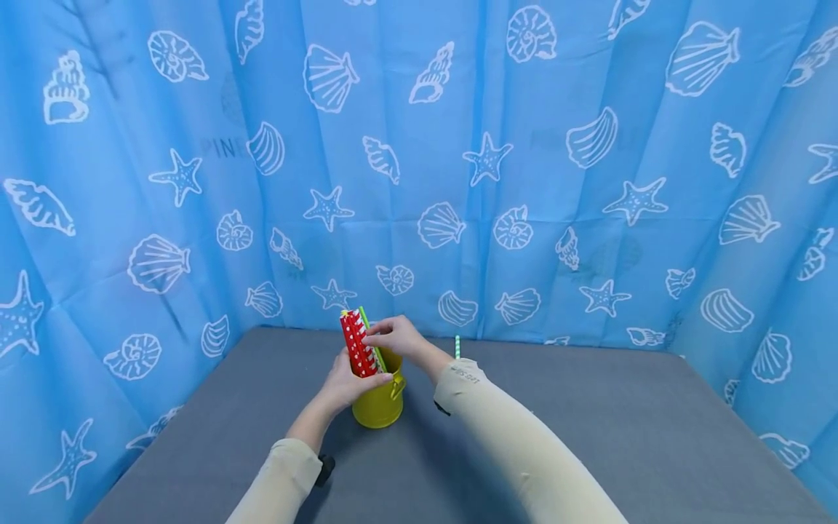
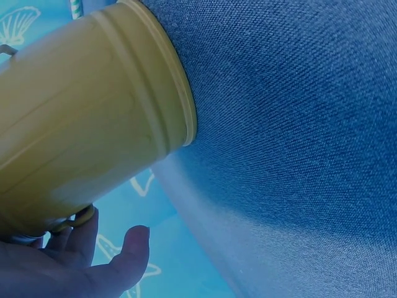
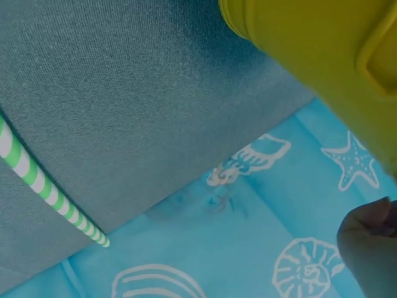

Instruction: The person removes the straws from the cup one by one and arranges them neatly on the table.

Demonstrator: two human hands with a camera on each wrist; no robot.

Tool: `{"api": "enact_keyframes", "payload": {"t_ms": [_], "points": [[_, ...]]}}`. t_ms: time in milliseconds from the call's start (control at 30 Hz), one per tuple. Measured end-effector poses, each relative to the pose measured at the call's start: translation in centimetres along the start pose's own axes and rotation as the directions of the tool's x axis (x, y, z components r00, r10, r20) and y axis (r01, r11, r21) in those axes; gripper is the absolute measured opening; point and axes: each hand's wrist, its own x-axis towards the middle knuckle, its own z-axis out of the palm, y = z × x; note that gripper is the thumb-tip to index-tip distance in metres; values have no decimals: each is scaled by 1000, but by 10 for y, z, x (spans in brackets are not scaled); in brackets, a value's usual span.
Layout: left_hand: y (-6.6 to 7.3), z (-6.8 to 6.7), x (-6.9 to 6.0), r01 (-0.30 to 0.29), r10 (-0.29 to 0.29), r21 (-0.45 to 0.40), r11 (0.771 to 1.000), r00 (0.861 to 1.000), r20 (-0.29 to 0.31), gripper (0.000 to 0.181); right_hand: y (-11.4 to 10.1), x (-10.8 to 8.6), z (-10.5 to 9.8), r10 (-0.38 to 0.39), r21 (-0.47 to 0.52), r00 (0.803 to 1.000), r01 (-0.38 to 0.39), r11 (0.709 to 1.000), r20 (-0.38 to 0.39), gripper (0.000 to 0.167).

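Observation:
A yellow metal pail [image 1: 377, 409] stands on the grey table. Out of its top rises a bunch of paper straws: red ones with white hearts [image 1: 354, 340], some striped ones beside them and a green straw [image 1: 364, 317]. My left hand [image 1: 347, 380] holds the pail near its rim, the thumb lying across the front; in the left wrist view its fingers [image 2: 84, 239] curl by a handle lug. At the bunch's right side my right hand [image 1: 401, 339] pinches straws between thumb and fingers. Exactly which straws it grips is hidden. Only its edge shows in the right wrist view.
A green-and-white striped straw [image 3: 59, 197] lies on the table to the right of the pail, partly behind my right sleeve [image 1: 517, 437] in the head view. A blue curtain [image 1: 419, 175] with white shells hangs along the table's back and sides.

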Motion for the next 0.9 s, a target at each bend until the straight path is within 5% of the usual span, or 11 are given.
{"api": "enact_keyframes", "payload": {"t_ms": [400,900], "points": [[0,0,-1,-11,11,1,1000,1000,-7,84,-2,-1,1,3,22,1000,-3,1000,1,17],[2,1,-1,54,-55,-6,998,998,-19,86,-17,-30,-36,-42,91,997,48,995,-70,20]]}}
